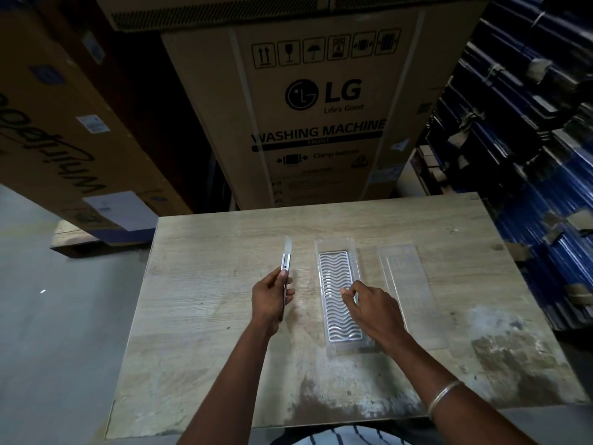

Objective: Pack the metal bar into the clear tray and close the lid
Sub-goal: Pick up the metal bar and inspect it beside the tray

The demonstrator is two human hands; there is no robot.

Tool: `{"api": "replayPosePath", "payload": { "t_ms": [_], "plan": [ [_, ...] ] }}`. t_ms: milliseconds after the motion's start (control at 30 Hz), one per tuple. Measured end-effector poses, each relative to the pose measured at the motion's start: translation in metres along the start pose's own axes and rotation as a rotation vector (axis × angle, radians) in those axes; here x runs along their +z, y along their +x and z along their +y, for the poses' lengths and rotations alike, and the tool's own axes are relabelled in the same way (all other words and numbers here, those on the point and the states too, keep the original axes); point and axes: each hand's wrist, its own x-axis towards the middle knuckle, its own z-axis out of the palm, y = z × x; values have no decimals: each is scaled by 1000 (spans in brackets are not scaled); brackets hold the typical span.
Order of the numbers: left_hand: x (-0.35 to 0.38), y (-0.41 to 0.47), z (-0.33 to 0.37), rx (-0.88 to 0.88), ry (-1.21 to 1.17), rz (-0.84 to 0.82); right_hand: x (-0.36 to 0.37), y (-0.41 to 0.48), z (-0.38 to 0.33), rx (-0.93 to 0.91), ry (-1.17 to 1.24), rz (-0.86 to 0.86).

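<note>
Behind, an LG "WASHING MACHINE" carton; left hand grips metal bar, right hand's fingers loosely curled.

The metal bar is partly hidden inside the left hand, its far tip blurred. The right hand covers part of the clear tray.

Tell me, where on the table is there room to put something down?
Bare patches: the table's left part, beyond the left hand, and the far strip behind the clear tray. Crowded: tray, lid and right hand sit close together.
</note>
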Motion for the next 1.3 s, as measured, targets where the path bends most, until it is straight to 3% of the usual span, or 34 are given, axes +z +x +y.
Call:
{"api": "replayPosePath", "payload": {
  "t_ms": [267,1033,1300],
  "plan": [
    [3,-5,7,-28,-193,-73,-1,3,-1,-12,27,-2],
    [4,-15,24,22,-107,-226,0,5,2,-19,36,27],
    [4,-13,26,-32,-242,-223,-1,5,3,-26,46,41]
  ]
}}
